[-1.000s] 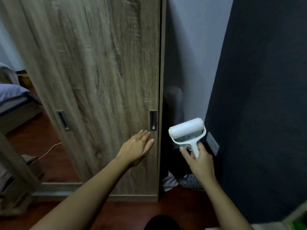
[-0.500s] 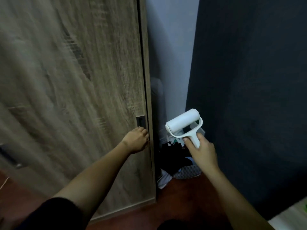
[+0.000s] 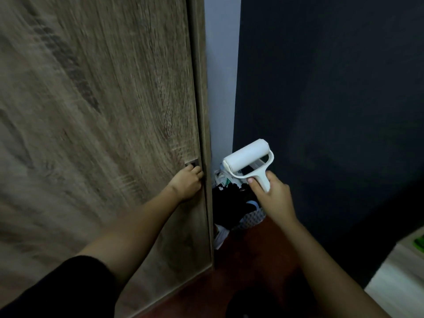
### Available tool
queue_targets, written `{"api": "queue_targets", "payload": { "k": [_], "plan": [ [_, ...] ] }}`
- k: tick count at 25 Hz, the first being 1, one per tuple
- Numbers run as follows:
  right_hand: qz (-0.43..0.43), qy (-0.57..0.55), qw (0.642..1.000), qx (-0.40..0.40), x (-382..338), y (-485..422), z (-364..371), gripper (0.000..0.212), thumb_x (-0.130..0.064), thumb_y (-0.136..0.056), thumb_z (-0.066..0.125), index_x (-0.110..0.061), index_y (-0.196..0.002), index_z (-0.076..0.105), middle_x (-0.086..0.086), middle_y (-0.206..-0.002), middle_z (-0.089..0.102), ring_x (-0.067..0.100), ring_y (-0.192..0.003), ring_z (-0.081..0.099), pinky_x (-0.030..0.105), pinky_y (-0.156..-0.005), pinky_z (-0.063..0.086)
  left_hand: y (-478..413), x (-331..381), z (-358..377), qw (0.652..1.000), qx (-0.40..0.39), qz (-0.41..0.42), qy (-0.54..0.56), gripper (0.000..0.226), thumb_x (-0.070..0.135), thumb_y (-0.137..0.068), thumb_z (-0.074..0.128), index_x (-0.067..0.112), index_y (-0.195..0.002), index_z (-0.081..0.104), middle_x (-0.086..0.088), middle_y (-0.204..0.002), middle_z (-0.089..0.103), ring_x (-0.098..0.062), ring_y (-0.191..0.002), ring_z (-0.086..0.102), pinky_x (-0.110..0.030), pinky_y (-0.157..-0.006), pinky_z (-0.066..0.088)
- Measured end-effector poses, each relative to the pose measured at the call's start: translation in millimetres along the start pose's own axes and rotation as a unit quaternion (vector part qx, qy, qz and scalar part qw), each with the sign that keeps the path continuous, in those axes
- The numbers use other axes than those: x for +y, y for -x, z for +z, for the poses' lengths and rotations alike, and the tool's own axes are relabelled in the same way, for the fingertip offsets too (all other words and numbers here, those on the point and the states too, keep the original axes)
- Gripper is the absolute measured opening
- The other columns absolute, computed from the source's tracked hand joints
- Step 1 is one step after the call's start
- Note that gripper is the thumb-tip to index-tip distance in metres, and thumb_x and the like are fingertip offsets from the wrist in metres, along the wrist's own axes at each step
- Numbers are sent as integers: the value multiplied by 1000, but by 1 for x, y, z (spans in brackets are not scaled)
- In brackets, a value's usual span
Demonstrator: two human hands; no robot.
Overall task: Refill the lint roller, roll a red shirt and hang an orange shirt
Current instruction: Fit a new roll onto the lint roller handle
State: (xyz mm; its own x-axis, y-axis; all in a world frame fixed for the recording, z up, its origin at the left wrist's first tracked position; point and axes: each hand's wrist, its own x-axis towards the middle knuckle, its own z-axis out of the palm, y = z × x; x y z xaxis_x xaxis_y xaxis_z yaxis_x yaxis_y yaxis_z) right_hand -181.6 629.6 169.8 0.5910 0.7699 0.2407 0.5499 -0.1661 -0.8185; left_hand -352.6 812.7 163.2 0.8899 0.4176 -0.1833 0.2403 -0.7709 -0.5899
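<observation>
One door, one roller, two hands

On the single wooden door [image 3: 103, 134] my left hand [image 3: 187, 183] hooks curled fingers into its recessed pull [image 3: 192, 163]. Right of the door edge, the lint roller [image 3: 246, 157] slants up-right, handle downward, gripped in my right hand [image 3: 275, 198]

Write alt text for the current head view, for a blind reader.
A person's left hand hooks its fingers into the recessed metal handle of a grey-brown wood-grain door, while the right hand grips a white plastic lint roller by its handle. Dark clothes lie heaped on the floor beside the door.
</observation>
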Motion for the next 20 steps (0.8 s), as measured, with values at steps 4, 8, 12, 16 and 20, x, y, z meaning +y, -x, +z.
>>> {"api": "queue_targets", "payload": {
  "k": [4, 8, 12, 16, 20],
  "plan": [
    [-19, 7, 1000, -9, -10, -4, 3, 26, -49, -82, 58, -25, -89, 58, -4, -72, 66, 17, -68, 64, 33, -59, 51, 13, 0, 3, 1000, -1, -25, 14, 40, 18, -97, 30, 4, -121, 58, -16, -135, 48, -32, -119, 41, -39, -95, 32],
    [-42, -2, 998, -35, -17, -4, 4, 30, -52, -81, 56, -25, -94, 59, 1, -79, 68, 20, -74, 65, 40, -66, 55, 44, 0, 10, 998, -24, -65, 16, 39, 18, -95, 32, 5, -119, 59, -16, -135, 48, -32, -120, 41, -39, -96, 33],
    [-76, -19, 995, -60, -24, 1, 14, 30, -51, -81, 57, -22, -89, 59, 1, -77, 66, 19, -72, 63, 35, -63, 51, 86, -3, 19, 990, -73, -121, 29, 37, 22, -93, 37, 8, -117, 62, -13, -132, 50, -31, -119, 41, -40, -96, 34],
    [-97, -19, 990, -96, -27, 13, 40, 26, -50, -80, 57, -24, -82, 57, -11, -66, 59, 7, -65, 58, 25, -54, 42, 127, -8, 37, 977, -131, -166, 7, 38, 26, -93, 38, 13, -121, 60, -11, -138, 46, -30, -123, 39, -40, -99, 33],
    [-102, -30, 983, -149, -35, 32, 73, 31, -53, -79, 57, -22, -85, 57, -5, -68, 63, 19, -68, 61, 33, -60, 48, 170, -16, 54, 959, -170, -227, 26, 40, 30, -93, 40, 13, -125, 57, -9, -138, 46, -28, -123, 39, -39, -101, 32]
  ]
}}
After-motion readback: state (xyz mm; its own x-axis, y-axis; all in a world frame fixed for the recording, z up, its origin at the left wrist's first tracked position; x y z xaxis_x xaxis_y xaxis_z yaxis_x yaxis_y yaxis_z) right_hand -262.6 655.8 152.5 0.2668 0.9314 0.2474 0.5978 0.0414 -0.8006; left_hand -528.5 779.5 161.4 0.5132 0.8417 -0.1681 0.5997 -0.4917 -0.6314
